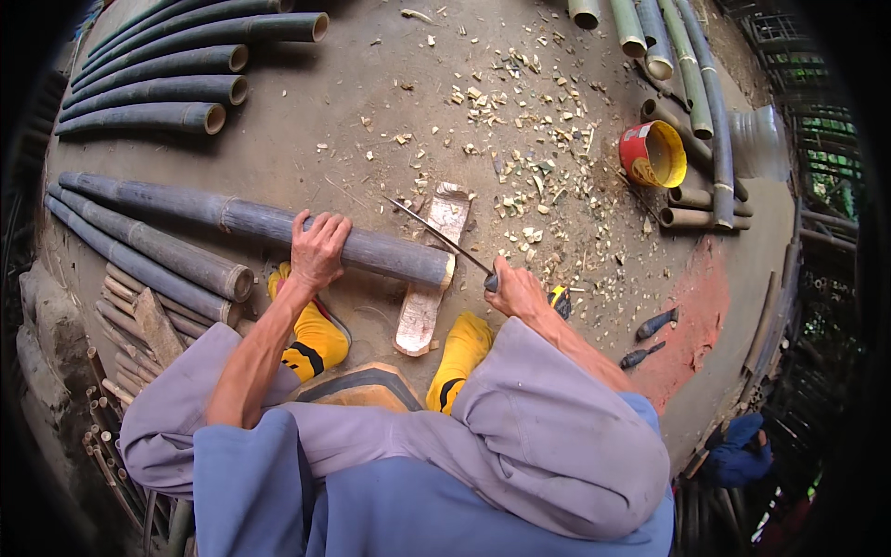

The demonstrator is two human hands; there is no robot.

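A bare dirt floor (343, 79) spreads under everything. The thick, dark bamboo pole (255, 221) lies across the person's front, its right end resting on a pale wooden block (420, 320). A red-and-yellow bucket (635, 154) sits at the upper right. The left hand (320, 249) grasps the pole from above, fingers curled over it. The right hand (518, 290) is clenched around the handle of a long knife (452, 243); whether its thin blade touches the pole's end is hard to tell. Pale chips (531, 235) litter the ground beyond.
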